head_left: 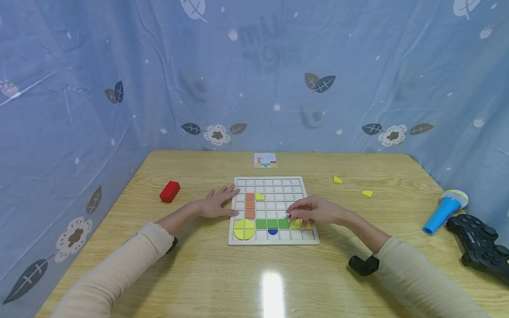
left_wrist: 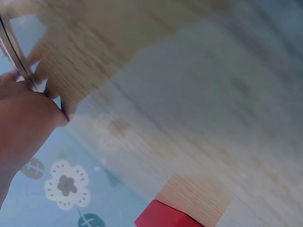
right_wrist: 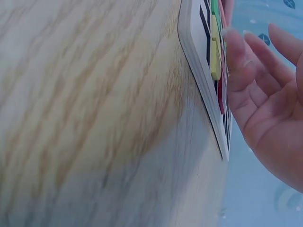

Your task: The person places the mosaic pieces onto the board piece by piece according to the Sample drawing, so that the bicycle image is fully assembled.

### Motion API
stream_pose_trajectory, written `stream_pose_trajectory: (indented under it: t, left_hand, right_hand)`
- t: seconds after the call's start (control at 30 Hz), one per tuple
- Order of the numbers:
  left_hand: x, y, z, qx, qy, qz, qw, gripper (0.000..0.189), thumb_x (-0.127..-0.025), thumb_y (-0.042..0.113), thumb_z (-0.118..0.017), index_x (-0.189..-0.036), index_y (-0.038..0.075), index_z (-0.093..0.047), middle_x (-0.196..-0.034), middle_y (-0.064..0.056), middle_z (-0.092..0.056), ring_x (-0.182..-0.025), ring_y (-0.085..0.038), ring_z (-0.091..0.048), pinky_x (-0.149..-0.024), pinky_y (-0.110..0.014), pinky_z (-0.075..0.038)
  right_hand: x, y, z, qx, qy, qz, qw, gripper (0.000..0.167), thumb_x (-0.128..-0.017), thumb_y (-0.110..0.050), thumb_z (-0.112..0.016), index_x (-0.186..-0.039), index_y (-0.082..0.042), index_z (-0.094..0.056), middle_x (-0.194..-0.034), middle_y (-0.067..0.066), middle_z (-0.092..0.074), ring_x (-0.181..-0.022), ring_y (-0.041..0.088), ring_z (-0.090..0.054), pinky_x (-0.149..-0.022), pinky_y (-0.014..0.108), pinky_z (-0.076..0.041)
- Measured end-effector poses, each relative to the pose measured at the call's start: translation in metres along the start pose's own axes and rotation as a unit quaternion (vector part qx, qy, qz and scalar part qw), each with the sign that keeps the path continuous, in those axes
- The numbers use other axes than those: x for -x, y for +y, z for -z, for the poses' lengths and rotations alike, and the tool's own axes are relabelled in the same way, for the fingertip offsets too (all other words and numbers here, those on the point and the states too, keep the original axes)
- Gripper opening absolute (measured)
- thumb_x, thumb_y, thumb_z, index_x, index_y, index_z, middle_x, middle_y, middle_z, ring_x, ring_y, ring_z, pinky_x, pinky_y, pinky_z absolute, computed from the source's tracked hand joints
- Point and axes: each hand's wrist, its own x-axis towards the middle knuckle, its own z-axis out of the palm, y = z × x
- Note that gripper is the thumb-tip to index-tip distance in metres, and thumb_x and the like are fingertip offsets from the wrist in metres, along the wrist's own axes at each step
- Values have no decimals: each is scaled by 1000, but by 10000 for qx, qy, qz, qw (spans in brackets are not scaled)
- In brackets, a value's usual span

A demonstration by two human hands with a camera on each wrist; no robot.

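My left hand [head_left: 218, 204] rests with fingers spread at the left edge of a white grid board [head_left: 280, 182]. My right hand [head_left: 318, 210] bends over the board's lower right, thumb and index finger pinching a small dark red piece [head_left: 292, 215] low at the surface. That hand covers part of the piece and of the yellow pieces [head_left: 295, 224] below it. On the board lie a yellow circle of quarter pieces [head_left: 244, 229], orange squares [head_left: 250, 206], green squares [head_left: 272, 224], a blue half-round piece [head_left: 272, 231] and one yellow quarter [head_left: 260, 196].
A small pattern card [head_left: 265, 160] lies behind the board. Two loose yellow quarters [head_left: 337, 179] are at the right. A red block [head_left: 169, 191] stands at the left. Far right are a blue toy microphone [head_left: 444, 213] and a black game controller [head_left: 479, 242]. Curtains enclose the table.
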Motion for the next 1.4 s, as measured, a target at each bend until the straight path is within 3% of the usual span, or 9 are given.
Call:
stream_pose_trajectory:
  t: [0.27,0.4,0.53,0.8,0.97,1.23,1.4]
  left_hand:
    - [-1,-1,-1,-40,31,28,10000,80,-96,45,-53,-154,9,-10,-158,-13,2,-143,-33,5,-108,-57,7]
    - [-1,-1,-1,-51,41,39,10000,80,-96,46,-53,-154,10,-11,-158,-13,2,-143,-34,5,-109,-57,7]
    - [-1,-1,0,-58,36,33,10000,80,-96,46,-52,-154,10,-10,-158,-13,2,-143,-33,5,-108,-57,7]
    - [-1,-2,1,-67,40,21,10000,81,-96,46,-53,-154,10,-11,-158,-13,2,-143,-34,5,-108,-58,7]
    - [-1,-3,0,-56,21,20,10000,80,-96,45,-53,-154,10,-11,-158,-14,2,-143,-33,5,-108,-58,7]
    - [-2,-3,-1,-68,16,27,10000,80,-96,45,-53,-154,10,-11,-158,-13,1,-143,-34,5,-108,-58,7]
    - [-2,-2,-1,-66,8,41,10000,80,-95,45,-54,-154,10,-11,-158,-13,1,-143,-34,4,-108,-58,7]
  right_hand:
    - [-1,-3,-2,68,-94,-72,9999,33,-98,-25,-57,-120,-1,-62,-98,7,-70,-60,21,-58,-47,25,-39]
    - [0,-2,1,-233,-105,-27,9997,35,-99,-24,-54,-124,0,-60,-101,10,-69,-63,24,-61,-48,26,-42]
    - [4,2,10,-720,21,-255,9971,39,-99,-26,-54,-128,0,-56,-106,13,-68,-72,25,-62,-57,28,-47]
    - [21,23,35,-2042,363,-647,9761,51,-102,-20,-47,-140,11,-35,-120,22,-56,-92,21,-61,-80,31,-51]
    - [32,36,52,-2592,609,-472,9627,53,-105,-19,-40,-142,15,-25,-118,19,-59,-99,20,-62,-92,37,-47]
    - [49,52,77,-2525,1271,-602,9573,61,-105,-25,-39,-145,15,-14,-122,19,-55,-108,18,-60,-95,35,-45]
    - [64,60,92,-2475,1729,-499,9520,66,-105,-28,-39,-146,14,-9,-119,8,-58,-107,11,-60,-93,29,-46]
